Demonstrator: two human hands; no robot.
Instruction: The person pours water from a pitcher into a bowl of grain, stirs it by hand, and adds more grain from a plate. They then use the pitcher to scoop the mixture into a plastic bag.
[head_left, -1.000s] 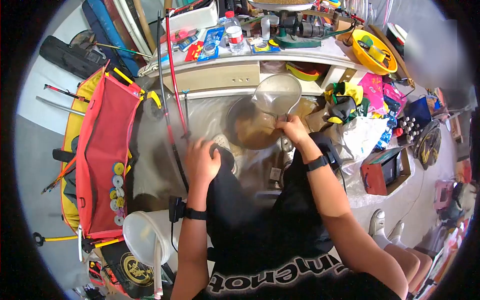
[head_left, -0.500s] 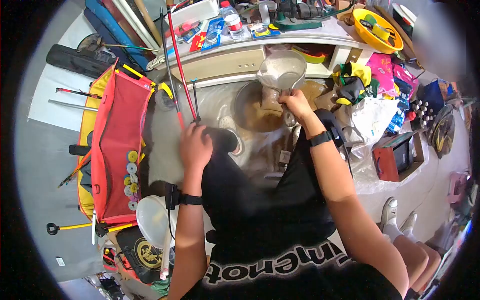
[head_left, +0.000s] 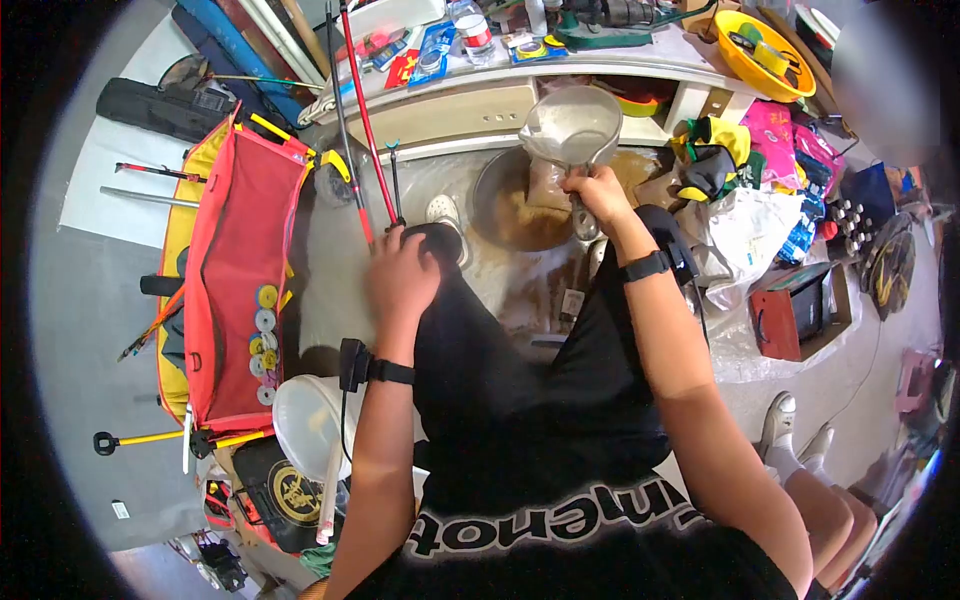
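My right hand is closed round the handle of a clear plastic scoop, held above a round basin with brown material in it. A clear bag shows just below the scoop, over the basin. My left hand is blurred, beside my knee, with its fingers apart and nothing seen in it. Its fingertips are near the lower ends of a red rod and a dark rod; whether they touch is unclear.
A red and yellow bag lies at left, a white bucket below it. A workbench runs across the front. A white plastic bag and a red box are at right. Another person's legs show lower right.
My left hand has moved slightly right and up, away from the rods' lower ends. The scoop in my right hand has shifted a little right and down. The view has shifted slightly.
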